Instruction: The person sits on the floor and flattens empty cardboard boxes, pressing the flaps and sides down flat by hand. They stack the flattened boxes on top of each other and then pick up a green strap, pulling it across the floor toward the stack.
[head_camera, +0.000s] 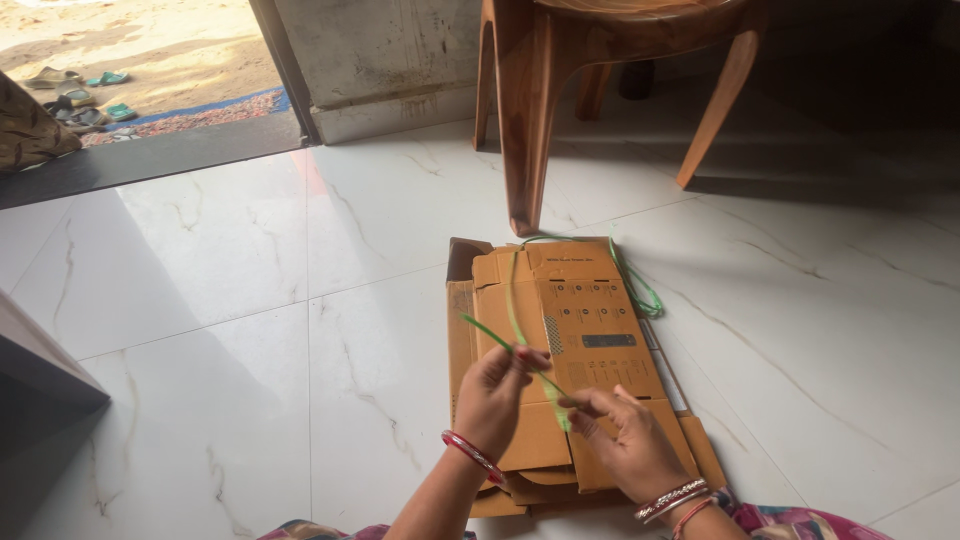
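A stack of flattened brown cardboard boxes (590, 330) lies on the white marble floor in front of me. A thin green plastic strap (515, 300) loops around the stack and runs back toward me. My left hand (495, 395) pinches the strap near one end, which sticks out up and to the left. My right hand (625, 440) grips the strap's other part just above the cardboard. Both hands hover over the near half of the stack. Bangles sit on both wrists.
A brown wooden chair (560, 90) stands just beyond the cardboard. An open doorway (150, 90) at the far left shows sandy ground and several sandals. A dark piece of furniture (40, 390) juts in at the left edge.
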